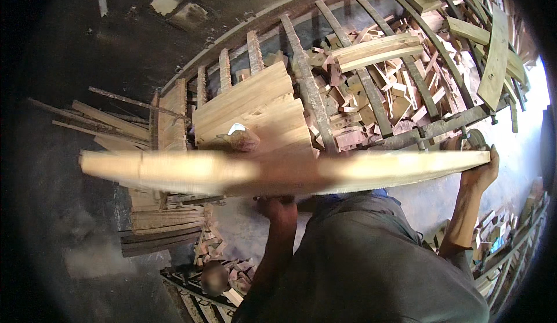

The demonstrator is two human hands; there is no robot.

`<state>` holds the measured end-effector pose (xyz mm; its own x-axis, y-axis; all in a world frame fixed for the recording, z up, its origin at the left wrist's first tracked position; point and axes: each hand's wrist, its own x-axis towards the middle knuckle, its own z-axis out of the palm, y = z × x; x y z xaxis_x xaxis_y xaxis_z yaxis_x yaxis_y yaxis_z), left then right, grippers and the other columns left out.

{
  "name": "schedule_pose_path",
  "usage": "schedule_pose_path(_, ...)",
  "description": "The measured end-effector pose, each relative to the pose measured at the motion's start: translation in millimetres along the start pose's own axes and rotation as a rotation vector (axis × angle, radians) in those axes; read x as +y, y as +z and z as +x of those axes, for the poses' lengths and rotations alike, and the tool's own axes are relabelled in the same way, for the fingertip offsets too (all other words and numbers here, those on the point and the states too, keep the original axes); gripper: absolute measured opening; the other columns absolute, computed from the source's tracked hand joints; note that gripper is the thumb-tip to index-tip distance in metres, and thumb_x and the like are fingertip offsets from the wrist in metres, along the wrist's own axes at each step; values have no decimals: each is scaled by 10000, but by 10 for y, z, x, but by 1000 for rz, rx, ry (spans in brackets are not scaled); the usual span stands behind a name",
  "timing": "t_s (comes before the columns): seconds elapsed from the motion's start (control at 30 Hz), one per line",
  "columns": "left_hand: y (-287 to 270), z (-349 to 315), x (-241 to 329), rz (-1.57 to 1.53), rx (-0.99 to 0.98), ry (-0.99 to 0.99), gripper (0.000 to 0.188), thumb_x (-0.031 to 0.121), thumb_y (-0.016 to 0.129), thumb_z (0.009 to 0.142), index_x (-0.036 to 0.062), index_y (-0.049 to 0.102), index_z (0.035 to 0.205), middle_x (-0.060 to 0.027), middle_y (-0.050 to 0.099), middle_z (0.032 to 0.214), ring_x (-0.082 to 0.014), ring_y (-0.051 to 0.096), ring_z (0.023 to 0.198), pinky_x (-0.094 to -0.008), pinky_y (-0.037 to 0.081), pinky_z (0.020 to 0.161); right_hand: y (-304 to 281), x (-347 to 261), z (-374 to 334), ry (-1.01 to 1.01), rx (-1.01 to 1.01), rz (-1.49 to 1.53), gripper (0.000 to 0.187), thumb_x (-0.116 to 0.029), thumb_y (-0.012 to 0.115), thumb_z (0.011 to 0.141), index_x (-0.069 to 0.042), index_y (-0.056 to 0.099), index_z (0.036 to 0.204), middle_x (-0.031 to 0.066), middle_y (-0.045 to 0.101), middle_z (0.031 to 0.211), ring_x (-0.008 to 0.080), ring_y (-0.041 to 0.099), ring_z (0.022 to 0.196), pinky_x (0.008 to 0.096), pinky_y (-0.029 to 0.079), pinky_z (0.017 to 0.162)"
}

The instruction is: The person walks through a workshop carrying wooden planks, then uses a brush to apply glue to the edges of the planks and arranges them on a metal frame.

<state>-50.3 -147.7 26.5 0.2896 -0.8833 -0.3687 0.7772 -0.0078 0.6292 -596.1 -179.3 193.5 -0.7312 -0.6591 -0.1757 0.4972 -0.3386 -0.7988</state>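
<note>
Grasps the right end of a long pale board [377, 169] with the right hand [483, 169], closed around the wood with bent fingers and opened only by its thickness. Sets the left hand [277, 208] at the lower edge of the same board, near the middle; cannot tell how far open, with fingers mostly hidden by wood and shadow.

Holds the board crosswise in front of the body, between the dark clothing [371, 253] and a metal rack [306, 79]. Extends along a left-to-right long axis, almost level in view, with the free end pointing left and the grasped end pointing right. Appears blurred, most strongly over the left half and the middle.

Farther out, includes wide planks [249, 102] on the rack, a bundle of short strips [377, 50] across its bars, heaped offcuts [400, 105] below, and, at lower left, a stack of lumber [168, 218].
</note>
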Motion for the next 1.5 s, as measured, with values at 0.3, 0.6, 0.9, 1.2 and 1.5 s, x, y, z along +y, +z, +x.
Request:
schedule_pose_path(0.3,1153,803,969,-3,-56,-151,567,490,424,967,55,568,1301,-116,540,1395,-315,463,1302,-484,283,1133,266,553,-18,121,173,2,426,-337,530,955,49,612,1116,223,683,1085,357,670,999,467,506,961)
schedule_pose_path(0.6,1321,1154,1281,-206,-411,-177,570,347,520,978,54,418,1456,-99,468,1475,-294,417,1357,-481,294,1146,196,1112,-51,197,194,-108,413,-336,453,962,-40,618,1197,141,685,1164,327,654,1090,498,500,991)
schedule_pose_path(0.9,971,1936,1195,207,-257,120,548,146,654,872,49,495,1387,-118,570,1319,-294,510,1245,-472,377,1089,575,1658,428,367,209,32,486,-380,469,942,4,605,1206,209,660,1182,362,633,1106,477,490,1010)
schedule_pose_path(1.2,2788,1437,2088,411,-603,660,647,74,666,871,-55,377,1436,-244,477,1395,-341,499,1262,-454,436,1061,1695,2208,576,528,132,271,463,-365,499,896,-29,640,1181,202,651,1217,351,608,1132,484,427,1067)
schedule_pose_path(1.5,4492,359,2141,1236,-796,1471,460,146,664,879,-17,532,1289,-237,601,1215,-391,630,1049,-468,553,887,3657,2411,-195,262,-95,202,675,-474,509,970,28,402,1409,204,495,1350,301,473,1289,471,416,1048)
